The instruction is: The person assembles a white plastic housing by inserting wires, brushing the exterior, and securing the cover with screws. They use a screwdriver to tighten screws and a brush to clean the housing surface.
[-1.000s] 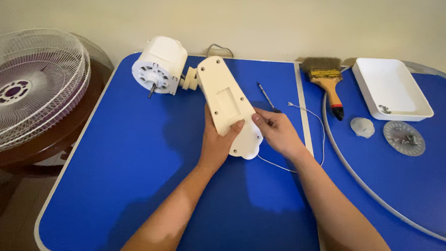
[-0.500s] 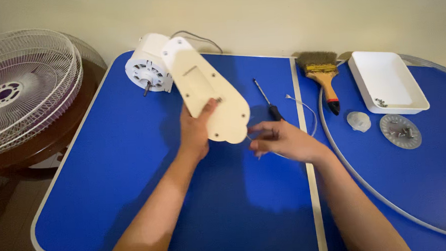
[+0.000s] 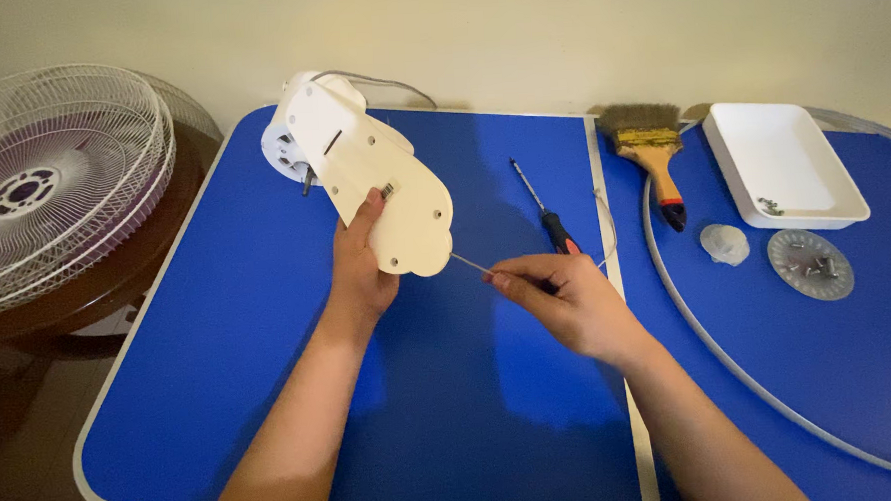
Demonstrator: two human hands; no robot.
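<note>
My left hand (image 3: 363, 269) grips the tilted fan housing (image 3: 377, 183); my right hand (image 3: 568, 300) pinches its thin wire (image 3: 469, 264) beside the screwdriver (image 3: 547, 216).

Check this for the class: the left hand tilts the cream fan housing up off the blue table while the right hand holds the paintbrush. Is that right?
Not quite. In the head view the right hand pinches a thin wire running from the cream fan housing; the paintbrush lies untouched on the blue table. The left hand does tilt the housing up.

Bare blue worktop (image 3: 221, 391) along near edge and left corner, screwdriver (image 3: 549, 216), brush (image 3: 654, 151), tray (image 3: 782, 166) crowding far right edge
</note>
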